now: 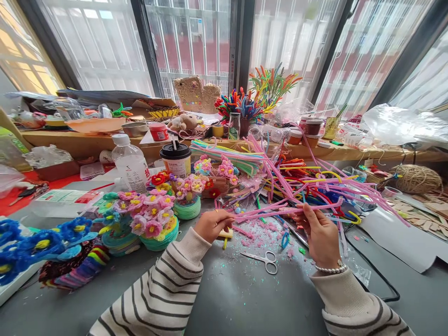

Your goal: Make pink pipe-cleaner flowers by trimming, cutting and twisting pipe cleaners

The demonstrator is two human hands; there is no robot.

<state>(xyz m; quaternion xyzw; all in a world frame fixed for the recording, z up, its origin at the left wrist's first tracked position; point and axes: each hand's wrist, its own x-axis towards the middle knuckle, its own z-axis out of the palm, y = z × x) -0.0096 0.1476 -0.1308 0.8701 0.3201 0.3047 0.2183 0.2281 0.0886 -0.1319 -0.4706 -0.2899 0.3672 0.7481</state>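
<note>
Pink pipe cleaners [266, 213] stretch between my two hands above the grey table. My left hand [214, 224] pinches their left ends between thumb and fingers. Farther along to the right, my right hand [319, 233] has its fingers closed on the same strands. Small scissors [262, 260] lie on the table below and between the hands, among pink fluff and glitter. Behind the hands spreads a heap of loose pink, red and yellow pipe cleaners [315, 179]. Pink fuzzy flowers [154, 210] in a coiled green pot stand left of my left hand.
Blue fuzzy flowers [42, 245] stand at the far left. A plastic bottle [129, 163] and a lidded cup [176, 161] rise behind the flower pots. A black cable [381, 280] curves at right, beside white paper [402, 238] and a twine ball [416, 178]. A cluttered ledge runs below the windows.
</note>
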